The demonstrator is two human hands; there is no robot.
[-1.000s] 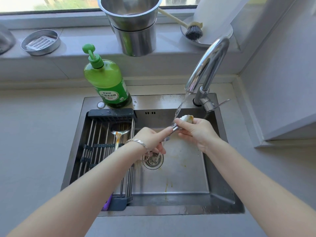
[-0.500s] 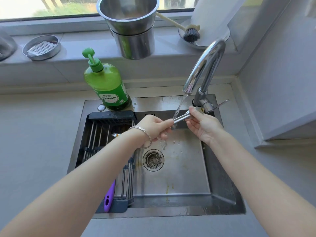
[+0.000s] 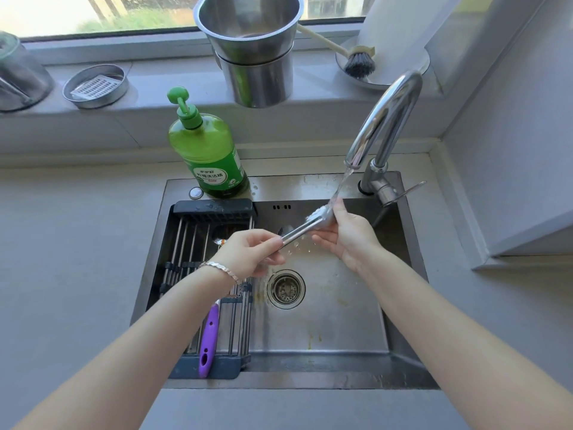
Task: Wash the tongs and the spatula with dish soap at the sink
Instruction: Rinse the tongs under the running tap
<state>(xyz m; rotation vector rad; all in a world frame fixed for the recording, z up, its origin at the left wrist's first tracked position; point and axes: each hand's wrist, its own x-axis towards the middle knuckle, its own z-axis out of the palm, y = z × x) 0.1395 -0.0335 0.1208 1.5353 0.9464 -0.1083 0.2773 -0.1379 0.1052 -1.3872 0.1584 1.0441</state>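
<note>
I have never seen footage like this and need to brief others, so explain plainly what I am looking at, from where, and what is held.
There is no machine here: a person wears one camera on the head, looking down at their own bare arms over a steel sink. The left hand has its grip on the handle end of metal tongs; the right hand cups the far end under water running from the faucet. A green dish soap bottle stands behind the sink. A purple-handled utensil lies on the drying rack.

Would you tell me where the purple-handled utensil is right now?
In the head view, the purple-handled utensil lies on the drying rack across the sink's left side, under the left forearm, handle toward the near rim.
</note>
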